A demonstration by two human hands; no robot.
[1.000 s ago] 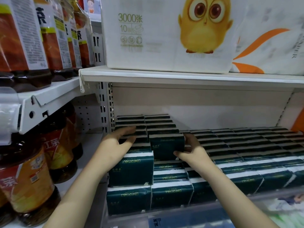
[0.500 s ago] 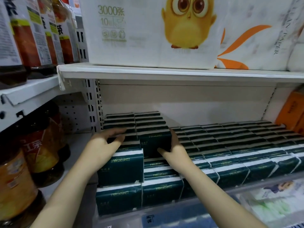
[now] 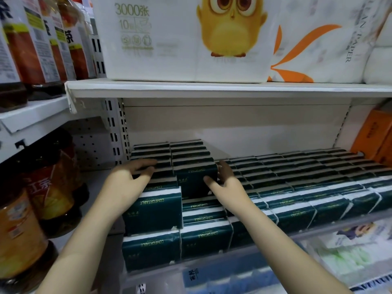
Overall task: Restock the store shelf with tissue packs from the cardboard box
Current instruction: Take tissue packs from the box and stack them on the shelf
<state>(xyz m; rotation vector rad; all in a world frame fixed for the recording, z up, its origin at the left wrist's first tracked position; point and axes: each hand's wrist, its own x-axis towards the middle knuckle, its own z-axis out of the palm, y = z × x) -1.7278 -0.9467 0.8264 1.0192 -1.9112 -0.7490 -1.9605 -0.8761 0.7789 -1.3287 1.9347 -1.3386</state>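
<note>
Right hand (image 3: 224, 183) is gripping a dark green tissue pack (image 3: 195, 177) on the upper layer of the shelf (image 3: 265, 245); left hand (image 3: 131, 181) is resting, fingers loosely extended, on the neighbouring stack (image 3: 157, 209).

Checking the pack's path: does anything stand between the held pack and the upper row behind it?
Nothing visible. The pack in the right hand sits against that row; the left hand rests on the stack beside it, out of the way.

Soft even light, blurred warped edges
</note>
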